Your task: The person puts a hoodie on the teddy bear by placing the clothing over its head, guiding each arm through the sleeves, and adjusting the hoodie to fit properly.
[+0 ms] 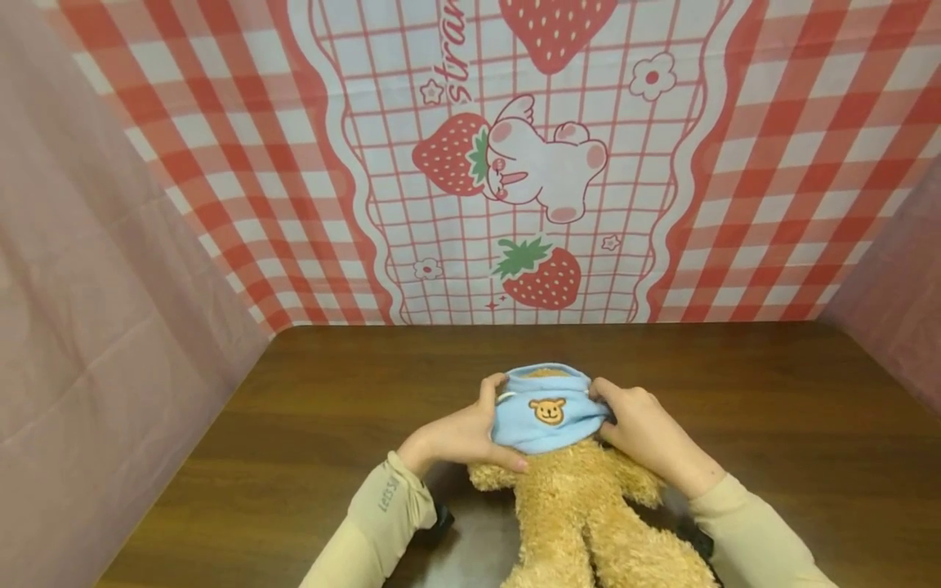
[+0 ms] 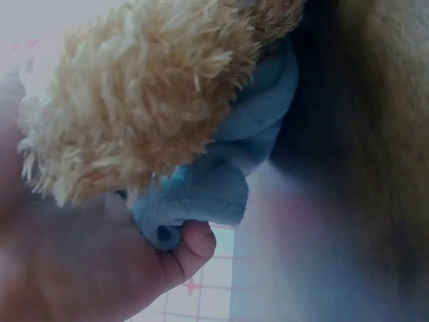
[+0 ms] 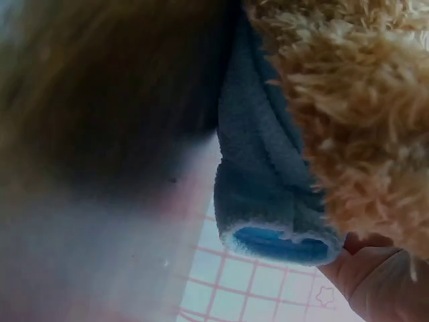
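Note:
A tan plush teddy bear (image 1: 566,498) lies on its back, legs toward me. Bunched over its head is a small blue top (image 1: 518,429) with a bear-face patch on the front; the bear's face is hidden under it. My left hand (image 1: 456,433) grips the top's left side, thumb along the bear's chest. On the other side my right hand (image 1: 650,429) pinches the cloth at the sleeve. In the left wrist view, a fingertip (image 2: 199,239) curls against the blue cloth below the fur. The right wrist view shows an open sleeve end (image 3: 281,245) beside the hand.
Under the bear is a dark brown wooden table (image 1: 353,392). A red-and-white checked cloth (image 1: 257,180) with strawberries hangs behind it, and pink curtains (image 1: 110,286) stand at both sides. A black wrist device (image 1: 443,519) shows by the left cuff.

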### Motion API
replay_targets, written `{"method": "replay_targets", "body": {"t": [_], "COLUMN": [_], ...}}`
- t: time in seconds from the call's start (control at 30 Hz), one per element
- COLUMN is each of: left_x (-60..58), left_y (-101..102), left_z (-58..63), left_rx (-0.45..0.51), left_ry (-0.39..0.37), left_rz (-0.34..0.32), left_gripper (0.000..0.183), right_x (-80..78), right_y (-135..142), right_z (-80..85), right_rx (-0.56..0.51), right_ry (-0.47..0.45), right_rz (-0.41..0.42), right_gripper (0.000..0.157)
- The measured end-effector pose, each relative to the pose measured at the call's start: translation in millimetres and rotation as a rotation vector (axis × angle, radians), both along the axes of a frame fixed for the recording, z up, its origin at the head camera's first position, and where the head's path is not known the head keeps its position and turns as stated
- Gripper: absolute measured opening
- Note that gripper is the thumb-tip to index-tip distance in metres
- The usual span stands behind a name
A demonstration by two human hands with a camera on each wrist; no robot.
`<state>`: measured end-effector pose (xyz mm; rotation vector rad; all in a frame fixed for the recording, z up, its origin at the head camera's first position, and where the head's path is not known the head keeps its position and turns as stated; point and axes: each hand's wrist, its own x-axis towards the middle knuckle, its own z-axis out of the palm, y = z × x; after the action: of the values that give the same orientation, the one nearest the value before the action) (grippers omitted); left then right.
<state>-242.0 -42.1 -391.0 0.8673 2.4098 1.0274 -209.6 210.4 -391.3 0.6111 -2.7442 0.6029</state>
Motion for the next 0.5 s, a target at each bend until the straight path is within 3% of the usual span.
{"method": "replay_targets", "body": {"t": [0.07, 0.3, 0.5], "left_x": [1.3, 3.5, 2.4], "left_y": [1.8, 5.0, 4.7], "left_z": [-0.4, 3.6, 3.3], "left_rx": [-0.024, -0.085, -0.128], "left_ry": [0.008, 0.062, 0.127], "left_rz": [0.011, 0.010, 0.055], "left_gripper": [0.111, 0.105, 0.100], "right_x": [-0.8, -1.9, -2.5], "right_y": [0.5, 2.3, 7.3], "right_z": [-0.4, 4.2, 6.6], "right_rx": [0.000, 0.028, 0.022], "right_ry": [-0.012, -0.087, -0.127], "right_rz": [-0.004, 0.002, 0.062], "right_gripper": [0.024, 0.018, 0.023]}}
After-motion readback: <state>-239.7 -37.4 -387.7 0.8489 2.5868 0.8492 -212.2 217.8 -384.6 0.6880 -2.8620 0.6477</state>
